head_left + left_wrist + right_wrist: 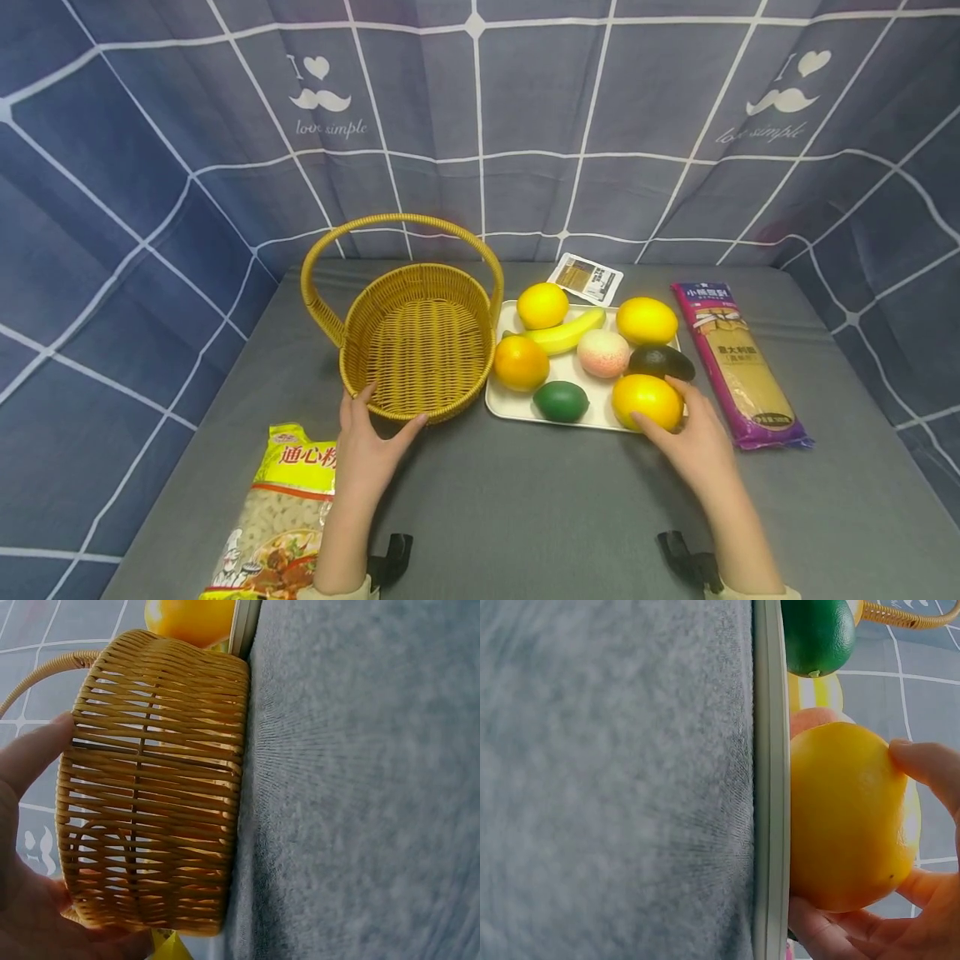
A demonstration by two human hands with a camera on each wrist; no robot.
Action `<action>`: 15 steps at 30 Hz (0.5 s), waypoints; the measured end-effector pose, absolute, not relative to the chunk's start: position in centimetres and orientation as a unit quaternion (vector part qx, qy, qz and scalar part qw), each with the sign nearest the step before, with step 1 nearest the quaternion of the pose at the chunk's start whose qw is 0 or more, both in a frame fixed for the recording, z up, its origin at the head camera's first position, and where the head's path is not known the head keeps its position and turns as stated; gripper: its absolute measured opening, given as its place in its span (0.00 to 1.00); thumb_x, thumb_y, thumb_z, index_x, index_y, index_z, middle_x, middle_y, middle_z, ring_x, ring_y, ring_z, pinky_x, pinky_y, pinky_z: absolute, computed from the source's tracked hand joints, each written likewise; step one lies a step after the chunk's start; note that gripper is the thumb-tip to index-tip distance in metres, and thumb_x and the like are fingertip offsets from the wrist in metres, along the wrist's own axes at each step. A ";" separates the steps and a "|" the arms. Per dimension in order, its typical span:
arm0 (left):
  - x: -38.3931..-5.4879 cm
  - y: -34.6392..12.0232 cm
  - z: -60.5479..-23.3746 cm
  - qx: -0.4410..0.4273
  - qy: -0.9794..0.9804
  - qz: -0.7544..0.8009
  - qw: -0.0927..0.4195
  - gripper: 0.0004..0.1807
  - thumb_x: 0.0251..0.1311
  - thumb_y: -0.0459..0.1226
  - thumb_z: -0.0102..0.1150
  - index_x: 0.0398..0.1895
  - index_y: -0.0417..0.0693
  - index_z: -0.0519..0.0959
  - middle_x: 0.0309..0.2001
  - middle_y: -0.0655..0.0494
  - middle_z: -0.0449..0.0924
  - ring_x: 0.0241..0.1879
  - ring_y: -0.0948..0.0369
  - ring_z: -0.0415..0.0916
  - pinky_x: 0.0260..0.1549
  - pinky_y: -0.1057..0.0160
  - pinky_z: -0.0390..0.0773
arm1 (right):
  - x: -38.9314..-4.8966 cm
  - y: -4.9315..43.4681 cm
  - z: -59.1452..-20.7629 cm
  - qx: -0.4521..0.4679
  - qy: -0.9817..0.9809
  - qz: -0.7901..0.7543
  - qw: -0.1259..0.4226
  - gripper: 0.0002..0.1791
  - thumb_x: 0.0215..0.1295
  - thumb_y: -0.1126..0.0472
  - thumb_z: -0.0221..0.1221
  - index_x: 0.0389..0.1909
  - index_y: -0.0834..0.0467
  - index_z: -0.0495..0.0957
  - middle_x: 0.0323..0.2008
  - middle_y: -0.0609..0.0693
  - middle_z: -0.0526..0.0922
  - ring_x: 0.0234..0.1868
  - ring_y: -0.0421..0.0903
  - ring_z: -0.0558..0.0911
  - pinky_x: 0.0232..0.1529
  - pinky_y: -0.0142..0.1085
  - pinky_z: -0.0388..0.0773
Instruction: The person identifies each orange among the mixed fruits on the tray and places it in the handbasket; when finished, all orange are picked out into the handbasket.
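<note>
A woven wicker basket (pixel 427 350) with a tall arched handle stands left of centre, with nothing in it. My left hand (pixel 367 450) grips its near rim, thumb and fingers spread along the edge; in the left wrist view the thumb (pixel 45 746) touches the rim. To the right is a white tray (pixel 517 408) of fruit. At its near right corner my right hand (pixel 697 433) holds a round yellow-orange fruit (pixel 647 402) between thumb and fingers. In the right wrist view this fruit (pixel 847 817) sits behind the tray's rim (pixel 772 787).
The tray also bears a banana (pixel 566 333), a peach (pixel 603 353), a dark avocado (pixel 660 362), a green fruit (pixel 561 402) and several yellow-orange fruits. A spaghetti pack (pixel 738 367) lies right, a macaroni bag (pixel 281 517) near left, a small printed packet (pixel 587 278) behind the tray.
</note>
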State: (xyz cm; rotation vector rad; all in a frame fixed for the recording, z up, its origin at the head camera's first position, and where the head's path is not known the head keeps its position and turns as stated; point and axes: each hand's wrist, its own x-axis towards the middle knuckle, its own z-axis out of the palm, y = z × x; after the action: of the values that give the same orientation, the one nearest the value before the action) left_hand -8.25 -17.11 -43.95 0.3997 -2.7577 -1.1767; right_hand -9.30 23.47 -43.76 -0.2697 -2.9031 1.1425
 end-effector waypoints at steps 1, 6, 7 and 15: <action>-8.3 -17.1 -43.9 0.133 -0.910 -0.390 0.058 0.54 0.48 0.63 0.66 0.73 0.48 0.55 0.75 0.39 0.39 0.68 0.34 0.51 0.59 0.33 0.58 | -9.3 23.5 -43.8 -0.086 -0.926 0.368 0.007 0.51 0.57 0.36 0.63 0.70 0.65 0.56 0.64 0.70 0.63 0.61 0.68 0.64 0.57 0.66 0.61; -8.3 -17.1 -44.0 0.136 -0.907 -0.394 0.064 0.53 0.48 0.62 0.68 0.73 0.48 0.57 0.74 0.38 0.41 0.67 0.34 0.52 0.58 0.33 0.59 | -9.3 23.5 -43.9 -0.088 -0.919 0.385 0.022 0.48 0.57 0.39 0.65 0.68 0.66 0.58 0.62 0.69 0.65 0.59 0.66 0.66 0.56 0.64 0.63; -8.3 -17.1 -44.0 0.136 -0.907 -0.394 0.064 0.53 0.48 0.61 0.68 0.72 0.48 0.57 0.74 0.38 0.41 0.67 0.34 0.52 0.58 0.33 0.59 | -9.3 23.5 -44.0 -0.089 -0.917 0.388 0.023 0.48 0.57 0.40 0.65 0.68 0.66 0.58 0.61 0.69 0.65 0.59 0.66 0.66 0.56 0.64 0.63; -8.3 -17.1 -44.1 0.139 -0.906 -0.394 0.063 0.53 0.47 0.62 0.67 0.72 0.50 0.56 0.74 0.39 0.41 0.67 0.34 0.53 0.58 0.33 0.59 | -9.2 23.4 -44.2 -0.099 -0.908 0.406 0.034 0.47 0.56 0.42 0.67 0.68 0.64 0.60 0.61 0.67 0.67 0.53 0.61 0.70 0.50 0.58 0.69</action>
State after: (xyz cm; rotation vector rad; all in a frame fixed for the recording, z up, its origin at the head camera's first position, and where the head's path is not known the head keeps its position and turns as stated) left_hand -8.31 -17.09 -44.10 0.4189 -2.7382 -1.1902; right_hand -9.22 23.43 -44.21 -0.3050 -2.7918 1.2482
